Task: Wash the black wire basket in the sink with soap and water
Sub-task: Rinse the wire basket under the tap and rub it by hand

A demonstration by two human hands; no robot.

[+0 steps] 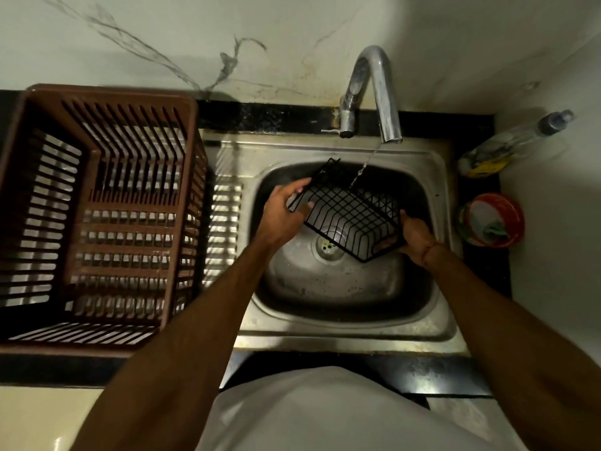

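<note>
A crate point(97, 216) stands left of the sink point(435, 177), tap point(374, 92) behind, bottle point(510, 144) right.

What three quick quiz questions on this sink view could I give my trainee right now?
1. True or false: water runs from the faucet onto the black wire basket.
2. What stands left of the sink? A) brown slatted crate B) kettle C) pan
3. Fill in: the left hand and right hand both ___ the basket.

Key: 1 true; 2 A; 3 hold.
</note>
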